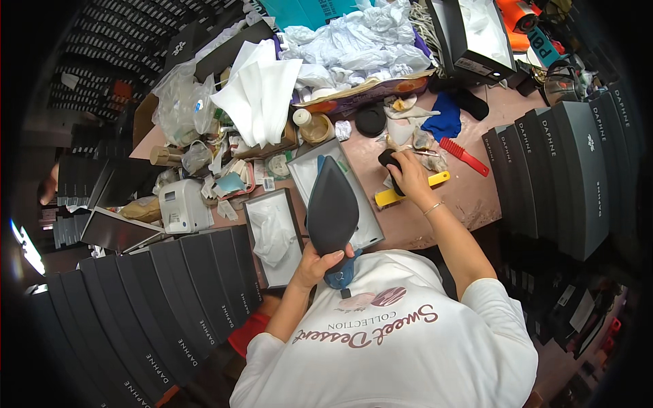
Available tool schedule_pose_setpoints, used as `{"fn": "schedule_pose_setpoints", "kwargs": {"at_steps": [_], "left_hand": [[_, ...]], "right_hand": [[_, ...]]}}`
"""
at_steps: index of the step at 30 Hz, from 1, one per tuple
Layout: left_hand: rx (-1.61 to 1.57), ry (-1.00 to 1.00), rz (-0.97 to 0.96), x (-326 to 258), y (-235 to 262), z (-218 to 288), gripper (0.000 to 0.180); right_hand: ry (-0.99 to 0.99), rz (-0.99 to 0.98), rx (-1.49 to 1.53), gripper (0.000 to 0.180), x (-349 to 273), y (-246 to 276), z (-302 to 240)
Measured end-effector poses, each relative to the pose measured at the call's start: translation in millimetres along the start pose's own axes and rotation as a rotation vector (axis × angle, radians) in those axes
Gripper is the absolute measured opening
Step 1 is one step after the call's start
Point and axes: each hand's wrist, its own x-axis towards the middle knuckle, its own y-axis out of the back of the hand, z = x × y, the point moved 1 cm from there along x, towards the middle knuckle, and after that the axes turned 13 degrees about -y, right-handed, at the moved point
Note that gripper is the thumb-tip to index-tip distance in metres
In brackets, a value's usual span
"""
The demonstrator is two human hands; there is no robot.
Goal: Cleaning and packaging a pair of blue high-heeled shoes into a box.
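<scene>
In my left hand [318, 265] is a blue pointed shoe [333, 204], its dark sole turned up toward me. The fingers and thumb wrap round its heel end, close to my shirt. An open grey shoebox [369, 228] lies just beyond and partly behind the shoe. On the right, my right hand [412, 178] closes over a black pad-like object [390, 160] whose exact kind I cannot make out. Right under that hand lies a yellow brush or bar [439, 178], partly hidden. A red brush [465, 157] rests on the table further right.
Stacked dark shoeboxes rise at left [183, 292] and right [581, 177]. A box of crumpled tissue [354, 51] stands at the back. Left of the shoe are a box lid with white paper [274, 234] and a white label printer [183, 206]. A blue cloth [443, 117] lies behind the brushes.
</scene>
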Motion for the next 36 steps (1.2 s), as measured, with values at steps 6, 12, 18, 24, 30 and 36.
{"fn": "schedule_pose_setpoints", "kwargs": {"at_steps": [6, 12, 18, 24, 30, 36], "left_hand": [[0.024, 0.019, -0.038, 14.9, -6.1, 8.1, 0.026], [-0.04, 0.136, -0.004, 16.8, -14.9, 11.0, 0.024], [0.114, 0.162, 0.039, 20.0, -23.1, 8.8, 0.023], [0.113, 0.145, 0.024, 19.4, -26.2, 7.7, 0.023], [0.047, 0.12, 0.029, 10.2, -19.1, 1.8, 0.023], [-0.047, 0.115, 0.052, 4.4, -19.0, -8.9, 0.018]], "right_hand": [[0.079, 0.022, -0.022, 0.037, 21.2, 23.5, 17.0], [-0.368, 0.048, -0.598, 0.043, 37.7, 91.7, 117.9], [-0.33, 0.078, -0.609, 0.033, 5.0, 81.9, 193.0], [-0.316, -0.065, -0.436, 0.027, -0.7, 91.1, 184.2], [-0.534, -0.084, 0.276, 0.045, -28.0, 119.2, 81.4], [0.474, -0.157, 0.12, 0.053, -81.3, 127.2, -110.5]]}}
